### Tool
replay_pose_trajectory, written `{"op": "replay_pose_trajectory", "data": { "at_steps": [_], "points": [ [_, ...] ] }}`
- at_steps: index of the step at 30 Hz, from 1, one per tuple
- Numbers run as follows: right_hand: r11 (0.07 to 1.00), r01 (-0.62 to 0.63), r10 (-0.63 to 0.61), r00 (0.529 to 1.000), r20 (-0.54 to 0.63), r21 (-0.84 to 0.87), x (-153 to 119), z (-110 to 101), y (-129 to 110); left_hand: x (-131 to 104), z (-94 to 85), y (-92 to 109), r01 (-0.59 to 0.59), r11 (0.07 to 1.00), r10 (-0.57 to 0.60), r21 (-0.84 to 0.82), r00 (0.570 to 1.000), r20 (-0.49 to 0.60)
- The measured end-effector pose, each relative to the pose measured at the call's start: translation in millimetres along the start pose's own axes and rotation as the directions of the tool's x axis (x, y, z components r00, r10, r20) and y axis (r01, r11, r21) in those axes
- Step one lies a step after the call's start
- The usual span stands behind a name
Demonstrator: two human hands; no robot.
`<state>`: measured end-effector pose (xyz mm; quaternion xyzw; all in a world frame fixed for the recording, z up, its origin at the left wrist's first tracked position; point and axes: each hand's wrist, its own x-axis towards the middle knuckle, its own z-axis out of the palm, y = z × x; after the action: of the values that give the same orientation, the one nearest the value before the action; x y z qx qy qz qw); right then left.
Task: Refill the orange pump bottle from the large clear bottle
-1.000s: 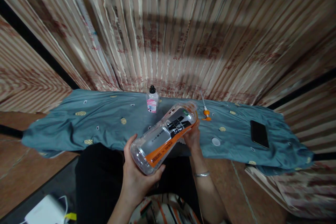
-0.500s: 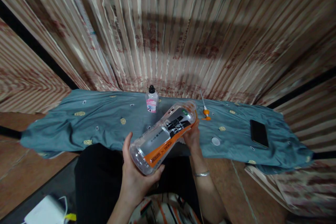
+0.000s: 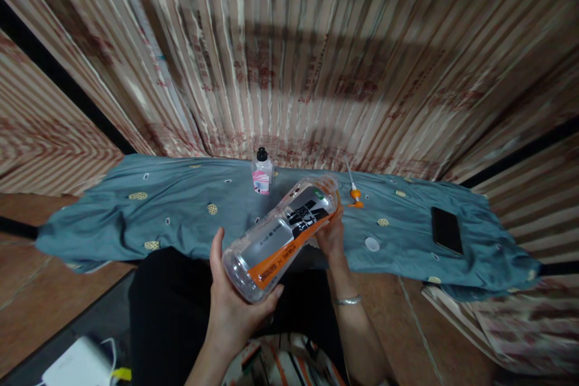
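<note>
A large clear plastic bottle (image 3: pixel 278 241) with an orange and silver label lies tilted between my hands, its neck toward the upper right and no pump or cap on it. My left hand (image 3: pixel 237 301) cups the base, fingers spread around it. Near the neck, my right hand (image 3: pixel 332 232) grips the bottle from below, its fingers partly hidden behind it. An orange pump head (image 3: pixel 356 196) with a thin tube lies on the cloth, just beyond my right hand. Behind the large bottle stands a small clear bottle (image 3: pixel 262 178) with a black cap and pink label.
Teal patterned cloth (image 3: pixel 181 193) covers the low table. On it, to the right, are a small white disc (image 3: pixel 371 244) and a black phone (image 3: pixel 447 230). A pleated curtain (image 3: pixel 289 72) rises behind. A white device with a cable (image 3: pixel 78 365) sits at lower left.
Almost nothing differs. The finger of my left hand at the bottle's left edge has shifted very slightly; the bottle stays in the same tilted position.
</note>
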<state>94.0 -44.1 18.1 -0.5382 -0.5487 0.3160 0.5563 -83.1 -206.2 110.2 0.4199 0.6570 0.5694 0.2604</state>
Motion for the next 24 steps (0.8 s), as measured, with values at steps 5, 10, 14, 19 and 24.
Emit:
{"op": "replay_pose_trajectory", "data": {
  "at_steps": [5, 10, 14, 19, 24],
  "points": [
    [0.999, -0.013, 0.013, 1.0, -0.014, -0.029, 0.1, 0.1, 6.0, -0.1, -0.4, 1.5, 0.007, 1.0, -0.007, 0.003, 1.0, 0.01],
    [0.999, 0.042, -0.042, 0.999, -0.006, 0.017, 0.8, 1.1, 8.6, 0.3, -0.7, -1.9, 0.012, 1.0, -0.012, -0.009, 1.0, 0.016],
    [0.999, 0.051, -0.051, 0.999, -0.013, 0.007, 0.8, 1.3, 9.8, 0.2, -0.7, -2.9, 0.024, 0.999, -0.024, -0.02, 1.0, 0.015],
    [0.999, 0.044, -0.044, 0.999, -0.002, -0.027, 0.7, -0.3, 11.9, 0.3, -1.7, -2.4, 0.031, 0.999, -0.031, -0.011, 0.999, 0.021],
    [0.999, 0.022, -0.022, 1.0, -0.008, -0.033, 0.3, -0.3, 9.2, 0.6, -2.2, -3.5, 0.014, 1.0, -0.014, 0.012, 1.0, 0.015]
  ]
}}
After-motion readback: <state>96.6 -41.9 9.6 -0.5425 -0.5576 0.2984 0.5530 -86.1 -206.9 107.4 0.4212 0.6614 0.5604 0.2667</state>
